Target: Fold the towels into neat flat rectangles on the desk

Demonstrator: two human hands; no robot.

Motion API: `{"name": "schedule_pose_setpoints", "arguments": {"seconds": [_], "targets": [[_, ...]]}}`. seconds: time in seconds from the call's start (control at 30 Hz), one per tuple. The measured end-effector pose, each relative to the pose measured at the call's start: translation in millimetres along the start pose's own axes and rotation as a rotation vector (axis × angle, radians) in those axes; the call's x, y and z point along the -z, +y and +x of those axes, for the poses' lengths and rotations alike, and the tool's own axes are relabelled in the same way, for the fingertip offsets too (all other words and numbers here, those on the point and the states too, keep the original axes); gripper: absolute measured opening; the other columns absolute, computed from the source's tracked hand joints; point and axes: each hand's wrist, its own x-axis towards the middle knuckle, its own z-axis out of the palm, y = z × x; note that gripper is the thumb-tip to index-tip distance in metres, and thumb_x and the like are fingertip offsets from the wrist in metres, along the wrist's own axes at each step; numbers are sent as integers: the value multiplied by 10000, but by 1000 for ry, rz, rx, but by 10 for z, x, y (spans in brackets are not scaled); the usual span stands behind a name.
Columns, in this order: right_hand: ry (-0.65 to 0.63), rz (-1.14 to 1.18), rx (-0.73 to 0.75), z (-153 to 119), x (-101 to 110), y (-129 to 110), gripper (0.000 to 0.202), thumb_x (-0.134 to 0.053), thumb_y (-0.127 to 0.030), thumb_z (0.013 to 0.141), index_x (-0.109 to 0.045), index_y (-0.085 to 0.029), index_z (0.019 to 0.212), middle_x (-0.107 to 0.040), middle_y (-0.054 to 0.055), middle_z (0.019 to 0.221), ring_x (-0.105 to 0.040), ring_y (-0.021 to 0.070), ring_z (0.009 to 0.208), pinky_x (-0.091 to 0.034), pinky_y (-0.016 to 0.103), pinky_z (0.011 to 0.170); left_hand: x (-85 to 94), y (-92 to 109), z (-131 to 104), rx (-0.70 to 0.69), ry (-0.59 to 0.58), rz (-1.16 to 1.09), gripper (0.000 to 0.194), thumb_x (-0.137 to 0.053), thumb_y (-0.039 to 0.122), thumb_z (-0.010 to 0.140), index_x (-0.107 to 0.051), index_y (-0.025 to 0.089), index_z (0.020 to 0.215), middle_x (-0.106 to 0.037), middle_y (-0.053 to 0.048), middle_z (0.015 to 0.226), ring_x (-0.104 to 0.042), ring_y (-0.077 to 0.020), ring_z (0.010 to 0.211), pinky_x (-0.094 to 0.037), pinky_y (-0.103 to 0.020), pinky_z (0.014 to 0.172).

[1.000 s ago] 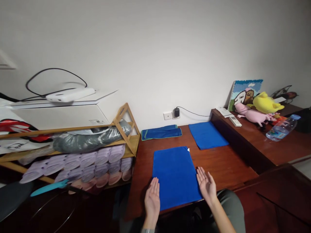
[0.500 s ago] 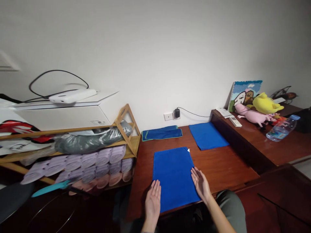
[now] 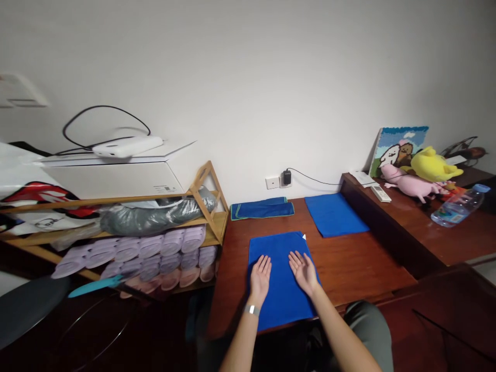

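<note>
A blue cloth [image 3: 284,299] lies flat near the front edge of the brown table [image 3: 232,268], with a small white tag at its top right corner. My left hand [image 3: 261,278] is palm up over the cloth's left part, fingers extended, holding nothing. Over its right part is my right hand [image 3: 304,272], also palm up and empty. Whether either hand touches the cloth cannot be made out. A second blue cloth [image 3: 335,214] lies flat at the back right. By the wall rests a folded dark blue cloth [image 3: 263,208] with green edging.
At the left stands a wooden rack [image 3: 215,227] with slippers and a white box [image 3: 116,181]. The raised right surface holds a bottle [image 3: 459,207], a remote [image 3: 381,194], plush toys [image 3: 434,165] and a picture [image 3: 401,147]. A black plug [image 3: 287,177] sits in the wall.
Both hands have moved forward and inward, from beside the near cloth to over it. The view has shifted slightly, and a band on my left wrist now shows.
</note>
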Motion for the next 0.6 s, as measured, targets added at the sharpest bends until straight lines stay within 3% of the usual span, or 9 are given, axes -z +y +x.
{"name": "schedule_pose_setpoints", "arguments": {"seconds": [0.13,0.2,0.27,0.37,0.47,0.53,0.6], "targets": [[32,-6,106,-53,497,-384,255,-663,-413,945,-797,-238,1073,-816,124,1321,-662,270,1446,-564,492,1207,615,269,21,-236,132,74,177,-642,236,906,-775,196,1015,-794,-143,1370,-691,-265,1422,-496,-435,1288],[60,-43,193,-69,668,-549,270,-699,-418,894,-811,-248,1070,-816,114,1326,-653,270,1455,-523,485,1250,896,393,21,-398,185,272,209,-657,311,902,-774,194,1029,-819,-147,1288,-753,-290,1319,-557,-472,1227],[78,-134,277,-64,746,-634,306,-749,-444,831,-825,-260,1064,-818,106,1329,-661,289,1443,-494,496,1274,1059,463,14,-517,208,588,295,-670,419,905,-782,202,1071,-835,-150,1239,-779,-319,1249,-600,-510,1158],[141,-443,391,-33,757,-635,400,-815,-529,739,-842,-257,1032,-827,121,1305,-692,351,1384,-464,559,1282,1068,437,-15,-586,211,934,383,-748,530,833,-807,216,1045,-849,-156,1132,-784,-385,1168,-607,-579,1106],[200,-843,494,-10,743,-611,447,-839,-579,687,-855,-250,988,-844,132,1242,-711,378,1334,-436,589,1285,959,325,-53,-688,159,1115,359,-731,524,829,-810,222,1006,-821,-171,1128,-771,-403,1126,-588,-599,1108],[210,-985,531,-14,737,-623,429,-843,-579,682,-862,-254,961,-849,127,1229,-718,375,1314,-430,579,1287,927,277,-71,-734,125,1177,308,-676,476,876,-805,232,1014,-803,-168,1153,-767,-386,1100,-585,-590,1108],[231,-974,543,-29,712,-635,410,-865,-553,668,-868,-257,951,-854,118,1216,-716,375,1310,-411,576,1301,938,284,-77,-693,129,1117,221,-692,416,882,-802,253,983,-799,-146,1104,-768,-373,1065,-585,-582,1116]]}}
